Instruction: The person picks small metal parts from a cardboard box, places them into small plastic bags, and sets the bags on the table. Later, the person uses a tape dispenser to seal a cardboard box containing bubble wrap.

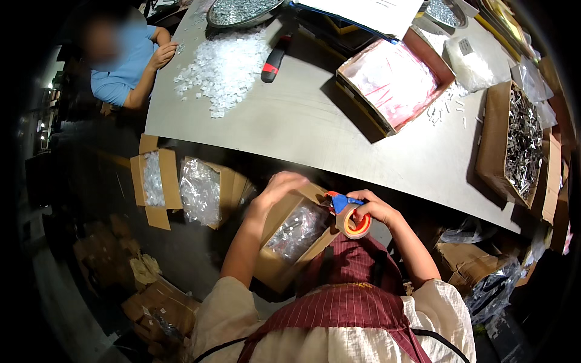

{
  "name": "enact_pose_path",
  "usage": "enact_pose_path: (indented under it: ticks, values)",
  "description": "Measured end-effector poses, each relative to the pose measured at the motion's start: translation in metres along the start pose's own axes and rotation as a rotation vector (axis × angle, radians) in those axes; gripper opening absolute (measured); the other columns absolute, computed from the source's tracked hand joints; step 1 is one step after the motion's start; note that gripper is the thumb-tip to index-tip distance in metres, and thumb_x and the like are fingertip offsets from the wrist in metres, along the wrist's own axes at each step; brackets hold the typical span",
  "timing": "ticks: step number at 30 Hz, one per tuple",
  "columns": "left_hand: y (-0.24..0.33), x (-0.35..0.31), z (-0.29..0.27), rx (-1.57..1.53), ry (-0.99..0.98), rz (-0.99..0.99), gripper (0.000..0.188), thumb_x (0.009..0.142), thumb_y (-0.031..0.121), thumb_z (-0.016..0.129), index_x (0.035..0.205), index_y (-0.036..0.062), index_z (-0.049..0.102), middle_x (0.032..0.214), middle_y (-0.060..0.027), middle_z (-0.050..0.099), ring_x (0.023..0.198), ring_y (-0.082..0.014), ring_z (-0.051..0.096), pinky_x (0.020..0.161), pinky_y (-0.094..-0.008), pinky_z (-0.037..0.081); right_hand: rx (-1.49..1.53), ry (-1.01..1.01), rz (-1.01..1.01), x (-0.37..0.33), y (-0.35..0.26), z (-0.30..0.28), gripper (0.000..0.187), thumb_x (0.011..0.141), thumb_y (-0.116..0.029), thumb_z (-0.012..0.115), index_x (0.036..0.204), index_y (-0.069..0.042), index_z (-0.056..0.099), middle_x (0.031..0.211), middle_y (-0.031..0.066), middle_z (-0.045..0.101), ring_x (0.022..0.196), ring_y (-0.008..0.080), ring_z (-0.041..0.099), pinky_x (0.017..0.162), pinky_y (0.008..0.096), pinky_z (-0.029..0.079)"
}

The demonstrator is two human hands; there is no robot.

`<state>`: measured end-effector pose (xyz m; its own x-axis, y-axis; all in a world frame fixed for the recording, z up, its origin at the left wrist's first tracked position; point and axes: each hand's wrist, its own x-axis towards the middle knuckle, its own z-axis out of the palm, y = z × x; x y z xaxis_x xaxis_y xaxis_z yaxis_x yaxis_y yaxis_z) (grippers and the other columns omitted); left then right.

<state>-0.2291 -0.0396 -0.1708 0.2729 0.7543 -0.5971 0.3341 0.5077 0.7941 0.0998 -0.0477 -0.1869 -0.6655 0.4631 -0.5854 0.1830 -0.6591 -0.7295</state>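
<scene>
An open cardboard box (277,266) rests in front of me, tilted, just below the table edge. Clear plastic bags of small parts (298,231) fill it. My left hand (282,186) lies over the box's far left edge, fingers stretched out toward the far flap (311,192); its thumb is hidden. In my right hand (376,209) is a tape dispenser (346,203) with a blue and red head and a roll of tape on a red and orange core. The dispenser's head is close to the box's right edge; whether tape touches the cardboard cannot be told.
On the table (272,136) are a pile of white plastic pieces (224,66), a red-black handled tool (273,63), a box of red-edged bags (396,85) and a box of metal parts (523,139). Two open boxes (172,187) stand left. A co-worker (124,66) sits at the far left.
</scene>
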Motion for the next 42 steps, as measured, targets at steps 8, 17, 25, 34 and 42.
enact_pose_path:
  ticks: [8,17,25,34,42]
  values:
    - [-0.027,-0.015,-0.002,0.147,-0.117,0.242,0.047,0.102,0.047,0.058,0.109,0.003,0.073,0.115,-0.009,0.067,0.117,-0.022,0.06,0.101,-0.0351,0.046,0.571,-0.232,0.228,0.009,0.038,-0.012,0.053,0.059,-0.001,0.057,0.109,0.013,0.063,0.065,0.0103,0.056,0.048,0.0159,0.049,0.045,0.0271,0.038]
    - [-0.042,-0.004,0.007,0.047,-0.094,0.02,0.036,0.099,0.038,0.062,0.1,0.0055,0.077,0.097,-0.007,0.07,0.099,-0.0212,0.066,0.091,-0.0321,0.047,0.763,0.007,0.138,-0.009,0.049,0.002,0.069,0.051,-0.003,0.057,0.118,0.012,0.061,0.072,0.0137,0.062,0.048,0.0178,0.051,0.046,0.0291,0.041]
    - [-0.029,0.015,0.048,0.124,-0.187,-0.03,0.037,0.099,0.036,0.062,0.095,0.0043,0.079,0.096,-0.0055,0.072,0.098,-0.0182,0.066,0.088,-0.0331,0.049,-0.192,0.351,0.183,0.002,0.006,-0.002,0.035,0.074,-0.015,0.069,0.103,0.004,0.071,0.088,0.0083,0.071,0.082,0.0161,0.066,0.079,0.0288,0.051]
    - [-0.037,0.023,0.035,-0.361,-0.14,-0.339,0.08,0.106,0.055,0.018,0.096,0.005,0.08,0.11,-0.0083,0.076,0.112,-0.0209,0.063,0.116,-0.0352,0.031,-0.029,0.211,0.315,0.058,0.002,0.002,0.027,0.077,-0.025,0.07,0.089,-0.001,0.075,0.089,0.005,0.071,0.084,0.0146,0.064,0.079,0.0304,0.051]
    - [-0.041,0.014,0.022,-0.511,0.028,-0.319,0.041,0.102,0.033,0.051,0.121,0.0004,0.066,0.111,-0.0104,0.068,0.108,-0.019,0.064,0.099,-0.0326,0.048,-0.641,0.522,0.055,0.083,-0.005,-0.003,0.029,0.075,-0.021,0.074,0.092,0.003,0.073,0.095,0.0083,0.075,0.09,0.0181,0.068,0.089,0.0306,0.053]
